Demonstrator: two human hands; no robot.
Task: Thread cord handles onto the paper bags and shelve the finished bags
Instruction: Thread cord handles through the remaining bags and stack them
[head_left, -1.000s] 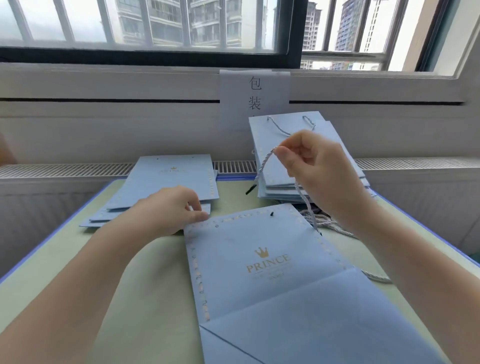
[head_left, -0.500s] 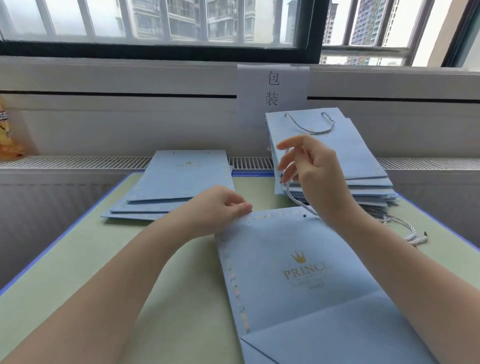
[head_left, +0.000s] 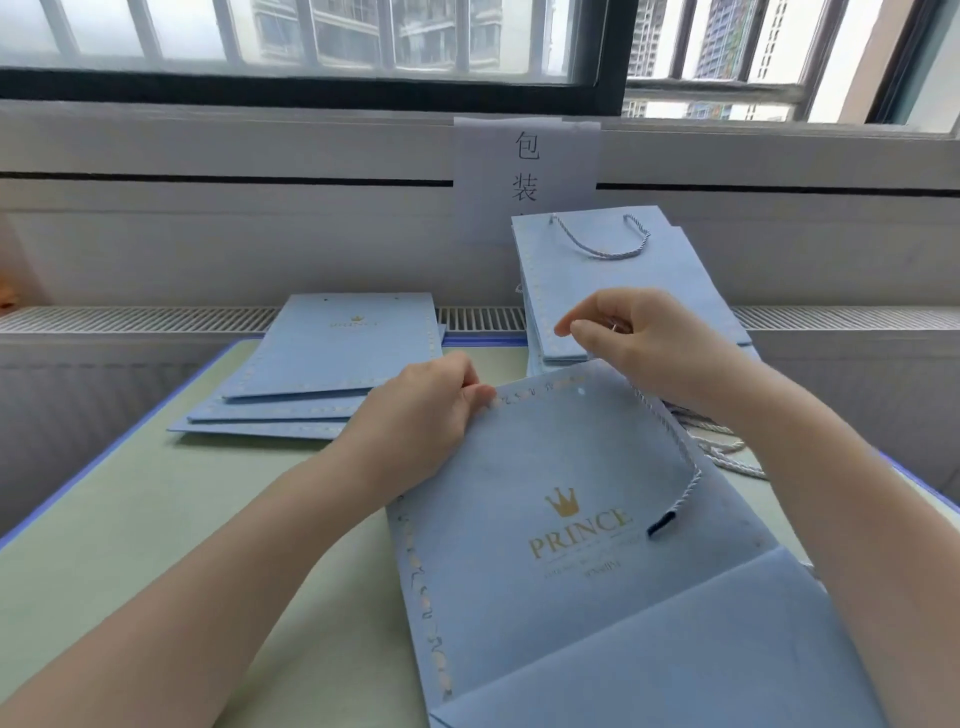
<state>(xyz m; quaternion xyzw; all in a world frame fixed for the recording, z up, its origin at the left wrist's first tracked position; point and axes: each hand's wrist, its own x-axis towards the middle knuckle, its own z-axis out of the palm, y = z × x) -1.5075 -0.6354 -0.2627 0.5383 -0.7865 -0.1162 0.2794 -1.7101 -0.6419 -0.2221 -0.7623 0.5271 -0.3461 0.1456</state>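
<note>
Paper bag (head_left: 545, 545), pale blue, gold "PRINCE" crown print: lies flat on the green table (head_left: 130, 519) in front of you. Your left hand (head_left: 415, 421) pinches its top edge at the left corner. Your right hand (head_left: 639, 343) pinches a twisted white cord (head_left: 680, 452) above the top edge; the cord's dark tip rests on the bag face. Loose cords (head_left: 727, 452): right of the bag. Unthreaded bags (head_left: 332, 364): stacked behind left. Handled bags (head_left: 623, 280): stacked behind right, against the paper sign (head_left: 527, 166).

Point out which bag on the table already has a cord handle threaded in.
The top bag of the right-hand stack, leaning by the paper sign: a twisted cord loops through both its holes. The bags in the left stack show empty holes, and the bag being held is unfinished.
</note>
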